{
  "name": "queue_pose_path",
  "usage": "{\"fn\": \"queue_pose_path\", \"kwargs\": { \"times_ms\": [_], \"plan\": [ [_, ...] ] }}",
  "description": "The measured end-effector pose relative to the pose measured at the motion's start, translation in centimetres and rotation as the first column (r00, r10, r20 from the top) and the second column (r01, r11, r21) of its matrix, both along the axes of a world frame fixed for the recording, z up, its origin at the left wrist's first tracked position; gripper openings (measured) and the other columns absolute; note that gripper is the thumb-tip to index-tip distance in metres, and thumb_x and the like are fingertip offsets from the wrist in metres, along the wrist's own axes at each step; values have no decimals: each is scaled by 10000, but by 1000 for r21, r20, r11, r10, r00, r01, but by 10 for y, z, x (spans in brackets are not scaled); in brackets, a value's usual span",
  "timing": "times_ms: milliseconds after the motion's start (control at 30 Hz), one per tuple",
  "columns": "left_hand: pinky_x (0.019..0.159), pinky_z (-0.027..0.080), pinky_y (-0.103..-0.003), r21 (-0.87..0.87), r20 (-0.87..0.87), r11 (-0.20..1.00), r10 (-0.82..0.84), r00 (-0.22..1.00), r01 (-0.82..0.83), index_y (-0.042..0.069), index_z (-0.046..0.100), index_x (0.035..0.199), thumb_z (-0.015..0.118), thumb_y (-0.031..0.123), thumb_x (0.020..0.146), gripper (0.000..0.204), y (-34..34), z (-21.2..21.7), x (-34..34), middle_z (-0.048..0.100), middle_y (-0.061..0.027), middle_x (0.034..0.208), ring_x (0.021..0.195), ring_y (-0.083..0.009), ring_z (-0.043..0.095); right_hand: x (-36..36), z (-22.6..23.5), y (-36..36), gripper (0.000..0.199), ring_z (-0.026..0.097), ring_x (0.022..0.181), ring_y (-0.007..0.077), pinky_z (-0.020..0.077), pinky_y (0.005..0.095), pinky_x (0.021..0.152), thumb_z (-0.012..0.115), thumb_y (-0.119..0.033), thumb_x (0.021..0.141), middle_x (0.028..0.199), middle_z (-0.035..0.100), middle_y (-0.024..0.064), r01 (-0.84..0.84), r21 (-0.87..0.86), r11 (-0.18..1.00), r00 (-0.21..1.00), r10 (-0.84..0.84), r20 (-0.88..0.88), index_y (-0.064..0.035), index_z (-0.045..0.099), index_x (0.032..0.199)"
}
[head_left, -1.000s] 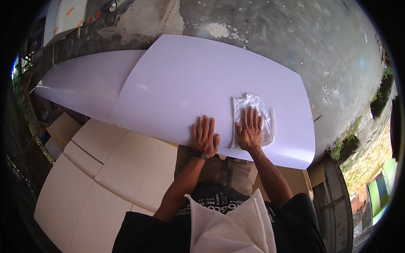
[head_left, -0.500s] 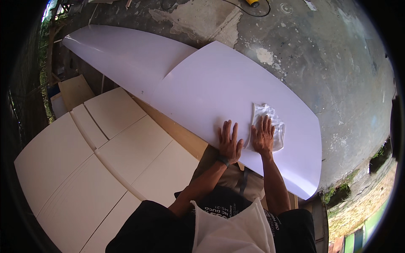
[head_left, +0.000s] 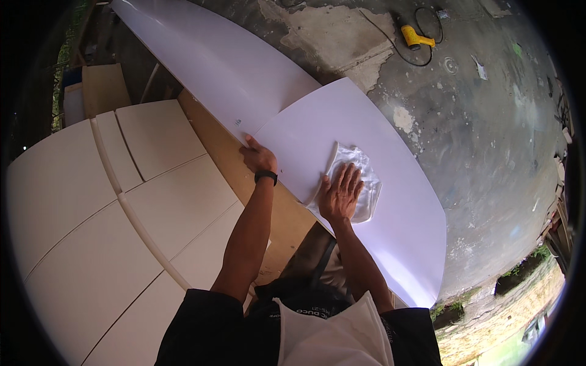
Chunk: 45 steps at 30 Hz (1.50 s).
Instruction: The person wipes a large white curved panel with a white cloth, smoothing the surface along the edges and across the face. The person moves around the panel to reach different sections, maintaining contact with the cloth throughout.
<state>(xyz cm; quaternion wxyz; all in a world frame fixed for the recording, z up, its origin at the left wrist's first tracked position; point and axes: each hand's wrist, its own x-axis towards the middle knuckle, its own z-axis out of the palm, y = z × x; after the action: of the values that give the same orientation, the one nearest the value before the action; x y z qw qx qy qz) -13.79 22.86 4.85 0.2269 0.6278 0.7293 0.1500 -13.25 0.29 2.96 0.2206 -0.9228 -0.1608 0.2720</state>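
Observation:
A glossy white sheet (head_left: 397, 177) lies before me, with a second long white sheet (head_left: 226, 49) reaching to the far left. On the nearer part rests a crumpled, shiny white cloth (head_left: 369, 204). My right hand (head_left: 342, 194) presses flat on this cloth, its fingers stretched forward. Farther left, my left hand (head_left: 259, 157) is at the sheet's near edge, a dark band on its wrist. Its fingers bend around that edge, and their tips are partly hidden.
A large cream panelled board (head_left: 177, 195) with grooves and a raised strip lies to the left. Brown board (head_left: 213, 131) shows beneath the sheets. On the stained concrete floor (head_left: 482, 152) at the far right is a yellow heat gun (head_left: 416, 38) with a black cord.
My left hand has moved left and away, from lying on the sheet to its near edge. My right hand and the cloth have shifted left. The view has swung, showing more of the heat gun.

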Motion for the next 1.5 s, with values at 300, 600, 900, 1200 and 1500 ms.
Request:
{"fn": "queue_pose_path", "kwargs": {
  "times_ms": [300, 600, 900, 1200, 1500],
  "plan": [
    [754, 585, -610, -45, 85, 996, 82, 993, -78, -32, 511, 1102, 294, 562, 1103, 633, 6, -4, -1, 698, -349, 956, 892, -530, 703, 65, -13, 116, 766, 80, 1599, 427, 54, 595, 1280, 280, -518, 1100, 1716, 136, 256, -57, -1, 998, 985, 56, -161, 24, 201, 1636],
    [740, 553, -641, -91, 69, 993, 87, 994, -81, -65, 475, 1113, 259, 576, 1101, 676, 4, 2, 9, 675, -387, 924, 882, -572, 677, 24, 12, 84, 756, 132, 1594, 421, 76, 585, 1281, 393, -470, 1085, 1704, 186, 261, -59, 62, 996, 997, 63, -51, 13, 209, 1637],
    [636, 538, -627, -57, 77, 995, 82, 994, -77, -45, 426, 1066, 257, 549, 1111, 620, 5, -4, 17, 658, -362, 821, 789, -568, 661, 56, -3, 118, 770, 108, 1596, 427, 67, 589, 1275, 325, -537, 1083, 1719, 173, 227, -27, -87, 996, 993, 16, -120, -30, 210, 1652],
    [604, 533, -593, -45, 105, 994, 103, 989, -99, -69, 436, 1025, 284, 509, 1121, 605, 3, -12, 5, 658, -367, 832, 756, -542, 668, 78, -24, 146, 757, 55, 1605, 415, 26, 595, 1275, 311, -528, 1093, 1730, 125, 222, -28, -67, 997, 978, 13, -208, -44, 181, 1662],
    [653, 541, -582, -86, 81, 983, 171, 982, -164, -78, 465, 1060, 277, 537, 1114, 645, 1, -21, -7, 645, -407, 882, 818, -552, 672, 102, -65, 169, 757, 39, 1614, 376, 15, 563, 1286, 238, -568, 1095, 1740, 101, 201, -9, -86, 996, 963, -14, -268, -89, 161, 1676]
  ]
}}
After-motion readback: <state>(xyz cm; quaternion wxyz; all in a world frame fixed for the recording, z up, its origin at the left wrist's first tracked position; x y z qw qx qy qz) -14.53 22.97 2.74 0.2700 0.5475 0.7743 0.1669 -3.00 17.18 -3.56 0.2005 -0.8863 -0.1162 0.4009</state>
